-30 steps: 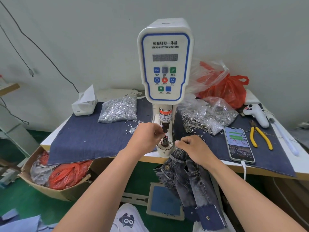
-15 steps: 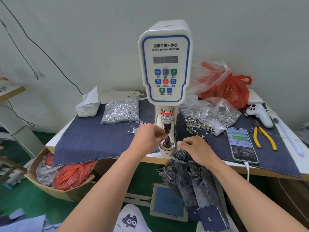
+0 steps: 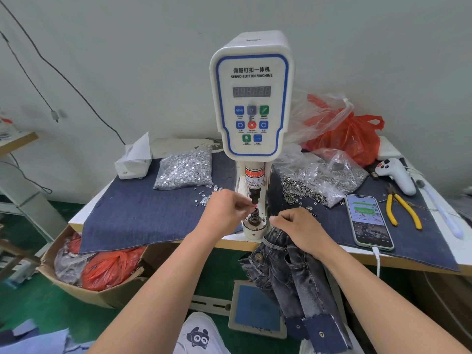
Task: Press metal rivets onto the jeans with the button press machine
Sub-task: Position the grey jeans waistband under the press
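- Jeans (image 3: 293,274) are seen nearest, hanging over the front edge of the surface (image 3: 421,261) toward the floor; dark, washed denim with pale streaks, a metal button at the waistband and raw hems with small rivets low down.
- The waistband end is gripped by the right hand (image 3: 301,229), fingers curled into the cloth, just beside the base of the button press machine (image 3: 252,98).
- The cloth is best kept bunched and off the die until the rivet part has been seated, then laid flat over it in a single layer.
- The left hand (image 3: 224,212) is held at the gap between punch and lower die (image 3: 254,218), fingertips pinched together, apparently on a small rivet piece too small to be made out.
- The piece should be set squarely on the die, and fingers withdrawn fully before the blue foot pedal (image 3: 256,309) is pressed; the warning label on the ram suggests pinching is the main hazard.
- Further back, a bag of silver rivets (image 3: 185,171) lies left of the machine column.
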A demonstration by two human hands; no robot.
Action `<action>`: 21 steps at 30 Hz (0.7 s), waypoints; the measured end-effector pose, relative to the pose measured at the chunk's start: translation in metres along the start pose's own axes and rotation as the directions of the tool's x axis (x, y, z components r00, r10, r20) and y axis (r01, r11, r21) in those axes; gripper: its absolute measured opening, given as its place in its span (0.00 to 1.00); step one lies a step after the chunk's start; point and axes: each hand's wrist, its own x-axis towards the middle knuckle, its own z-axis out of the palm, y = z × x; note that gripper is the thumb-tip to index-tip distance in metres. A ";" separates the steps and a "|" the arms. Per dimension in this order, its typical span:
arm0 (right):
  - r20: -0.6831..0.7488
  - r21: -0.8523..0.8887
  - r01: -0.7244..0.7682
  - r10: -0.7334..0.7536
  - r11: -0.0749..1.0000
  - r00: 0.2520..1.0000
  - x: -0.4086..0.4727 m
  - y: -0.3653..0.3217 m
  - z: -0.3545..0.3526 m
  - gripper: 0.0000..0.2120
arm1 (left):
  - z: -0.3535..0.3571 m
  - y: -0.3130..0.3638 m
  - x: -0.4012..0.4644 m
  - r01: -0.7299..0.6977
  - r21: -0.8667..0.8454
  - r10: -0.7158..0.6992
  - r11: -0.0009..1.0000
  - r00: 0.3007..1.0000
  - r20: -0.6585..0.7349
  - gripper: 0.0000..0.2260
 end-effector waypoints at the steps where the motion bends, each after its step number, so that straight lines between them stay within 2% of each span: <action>1: -0.002 -0.001 -0.002 0.002 1.000 1.000 0.000 0.000 0.000 0.27 | 0.000 -0.001 0.000 0.006 -0.016 -0.006 1.000 1.000 0.000 0.06; 11: 0.000 -0.002 -0.012 0.012 1.000 1.000 -0.001 -0.003 -0.001 0.27 | 0.000 -0.002 -0.003 0.050 -0.105 -0.050 0.993 0.999 -0.002 0.06; 19: 0.005 0.015 -0.016 0.016 1.000 1.000 -0.002 -0.003 -0.001 0.27 | -0.002 0.003 -0.005 0.078 -0.076 -0.079 0.994 0.997 -0.005 0.06; 21: 0.001 0.020 -0.020 0.020 1.000 1.000 -0.002 -0.003 0.000 0.27 | -0.003 0.002 -0.010 0.069 -0.058 -0.072 0.996 0.996 -0.052 0.06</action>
